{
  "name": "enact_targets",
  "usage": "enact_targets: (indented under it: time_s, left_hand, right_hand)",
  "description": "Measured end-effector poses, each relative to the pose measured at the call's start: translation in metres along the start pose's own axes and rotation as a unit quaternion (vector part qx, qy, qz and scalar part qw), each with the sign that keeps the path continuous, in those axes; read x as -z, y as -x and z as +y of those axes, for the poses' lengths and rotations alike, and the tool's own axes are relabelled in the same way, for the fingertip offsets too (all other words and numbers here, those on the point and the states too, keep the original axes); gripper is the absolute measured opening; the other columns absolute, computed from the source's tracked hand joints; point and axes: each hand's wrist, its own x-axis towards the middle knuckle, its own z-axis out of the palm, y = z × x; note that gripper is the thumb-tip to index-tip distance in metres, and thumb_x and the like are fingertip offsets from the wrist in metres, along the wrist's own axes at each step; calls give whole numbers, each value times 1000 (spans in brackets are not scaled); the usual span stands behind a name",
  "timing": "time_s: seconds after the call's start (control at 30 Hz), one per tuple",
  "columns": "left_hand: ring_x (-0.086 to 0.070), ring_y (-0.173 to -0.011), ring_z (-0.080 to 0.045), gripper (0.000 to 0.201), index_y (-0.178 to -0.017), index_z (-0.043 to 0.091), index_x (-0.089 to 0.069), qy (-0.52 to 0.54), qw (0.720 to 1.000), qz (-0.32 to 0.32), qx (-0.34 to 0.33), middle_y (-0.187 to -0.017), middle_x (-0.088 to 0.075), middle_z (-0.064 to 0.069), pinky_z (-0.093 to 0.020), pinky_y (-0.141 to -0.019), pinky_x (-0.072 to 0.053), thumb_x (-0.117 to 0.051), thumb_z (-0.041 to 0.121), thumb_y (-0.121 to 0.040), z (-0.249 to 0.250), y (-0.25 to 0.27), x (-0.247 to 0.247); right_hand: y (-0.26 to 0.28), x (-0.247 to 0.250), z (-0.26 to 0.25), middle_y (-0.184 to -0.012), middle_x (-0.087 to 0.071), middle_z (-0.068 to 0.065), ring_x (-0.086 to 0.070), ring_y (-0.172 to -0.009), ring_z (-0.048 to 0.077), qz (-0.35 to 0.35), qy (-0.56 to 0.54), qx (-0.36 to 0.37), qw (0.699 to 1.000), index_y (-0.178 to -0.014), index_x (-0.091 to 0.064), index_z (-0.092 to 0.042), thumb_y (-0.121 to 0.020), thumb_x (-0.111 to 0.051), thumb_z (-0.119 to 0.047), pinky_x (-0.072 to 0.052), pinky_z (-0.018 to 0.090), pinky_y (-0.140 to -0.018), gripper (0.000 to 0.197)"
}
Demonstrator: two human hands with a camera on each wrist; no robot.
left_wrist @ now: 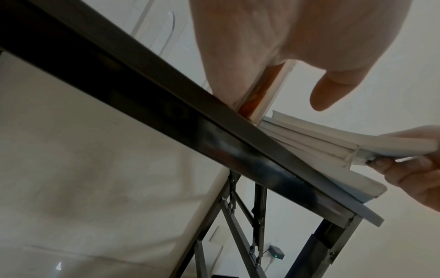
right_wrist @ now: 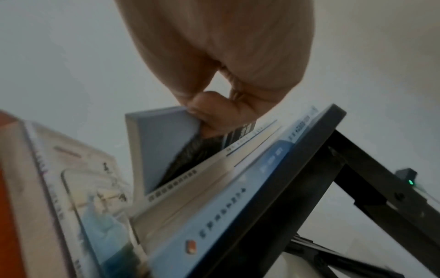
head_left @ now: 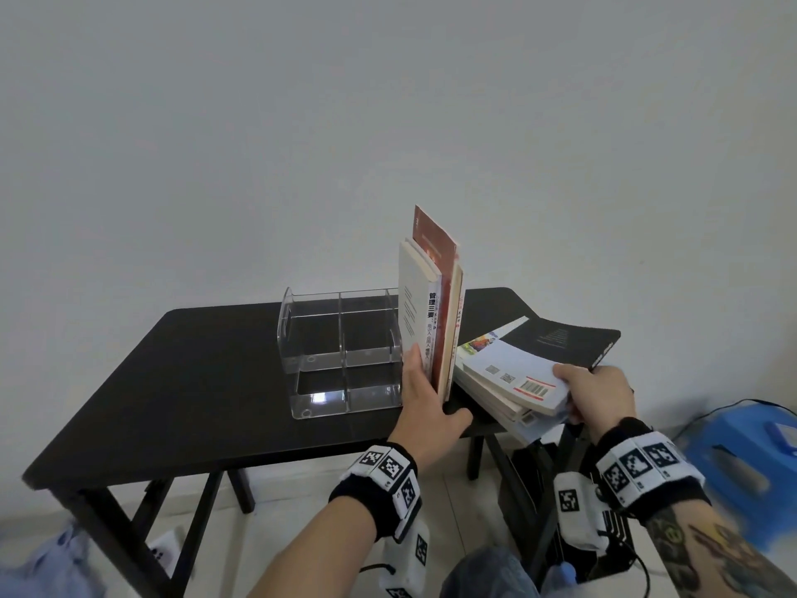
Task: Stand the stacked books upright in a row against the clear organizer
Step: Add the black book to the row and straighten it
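Three books [head_left: 425, 304] stand upright against the right side of the clear organizer [head_left: 340, 351] on the black table [head_left: 194, 381]. My left hand [head_left: 427, 390] rests on them, straight fingers flat on the white cover, thumb spread apart near the spines [left_wrist: 264, 90]. A slanted stack of books [head_left: 487, 397] lies to the right, overhanging the table's front corner. My right hand [head_left: 567, 394] pinches the near corner of the top book [head_left: 509, 369], thumb above and fingers below [right_wrist: 214, 120], with that corner raised off the stack.
A black book [head_left: 560, 343] lies flat behind the stack and juts past the table's right edge. A blue stool [head_left: 742, 459] stands on the floor at the right. Light-blue cloth [head_left: 43, 567] lies on the floor at bottom left. A wall rises behind the table.
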Motion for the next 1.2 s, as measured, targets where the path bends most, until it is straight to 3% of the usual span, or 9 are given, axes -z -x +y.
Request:
enact_targets:
  time_s: [0.17, 0.23, 0.33, 0.43, 0.53, 0.67, 0.83, 1.03, 1.2]
  left_hand:
    - [-10, -153, -11, 119, -152, 41, 18, -3, 1000, -12, 3, -165, 3, 15, -45, -122, -24, -68, 24, -72, 1, -3, 6]
    - [-13, -152, -12, 120, -153, 40, 19, 0, 1000, -14, 14, -165, 0, 13, -44, -122, -25, -68, 28, -71, 4, -6, 8]
    - [-27, -148, -14, 121, -151, 47, 13, 16, 999, -21, 32, -165, -11, 10, -45, -119, -33, -71, 34, -65, 5, -13, 11]
    - [-32, -145, -14, 126, -150, 49, 15, 13, 998, -43, 37, -164, -12, 12, -44, -115, -38, -74, 36, -62, 1, -17, 13]
    - [-31, -144, -13, 126, -152, 43, 20, 15, 998, -50, 36, -164, -10, 15, -42, -114, -40, -72, 29, -67, -1, -17, 13]
    - [-30, -145, -13, 125, -152, 41, 21, 26, 998, -51, 33, -164, -9, 15, -42, -116, -38, -72, 22, -72, -3, -17, 13]
    - [-40, -140, -16, 124, -151, 44, 22, 21, 998, -42, 33, -162, -18, 11, -41, -113, -42, -71, 21, -73, -7, -19, 12]
    - [-41, -140, -15, 127, -146, 53, 21, 43, 998, -35, 13, -161, -22, 10, -44, -110, -45, -73, 27, -64, -23, -30, 7]
    - [-36, -142, -5, 130, -152, 43, 16, 25, 999, -16, -16, -161, -24, 14, -37, -113, -42, -83, 28, -69, -27, -33, 2]
  right_hand:
    - [1, -5, -4, -49, -55, 13, -41, -33, 17, -78, -90, -63, 991, -74, -57, 0, -86, -57, -14, -34, 21, -35, 19]
    - [2, -6, -11, -43, -52, 9, -38, -29, 14, -83, -124, -51, 988, -84, -54, 4, -89, -55, -9, -33, 20, -32, 14]
    - [15, -4, -30, -53, -56, 12, -43, -31, 16, -37, -126, 35, 991, -112, -45, 3, -87, -55, -11, -37, 24, -36, 31]
    - [44, 1, -61, -63, -61, 11, -50, -36, 19, 22, -98, 153, 983, -114, -38, -15, -89, -53, -17, -42, 28, -38, 29]
    - [74, 4, -93, -59, -61, 8, -51, -37, 17, 54, -134, 255, 956, -113, -34, -18, -91, -51, -20, -45, 26, -38, 28]
    - [106, 0, -128, -63, -65, -3, -54, -40, 26, 78, -222, 328, 915, -113, -27, -20, -96, -50, -23, -49, 31, -44, 29]
    - [137, -12, -148, -80, -63, -32, -59, -43, 30, 91, -248, 405, 875, -114, -22, -14, -99, -50, -16, -52, 32, -45, 32]
    - [138, -50, -132, -84, -69, 8, -67, -62, 26, 43, -137, 402, 904, -111, -25, -17, -95, -55, -31, -56, 39, -51, 37]
    - [134, -75, -108, -77, -65, 1, -68, -74, 38, -27, 46, 419, 906, -114, -25, -22, -98, -49, -32, -56, 50, -62, 31]
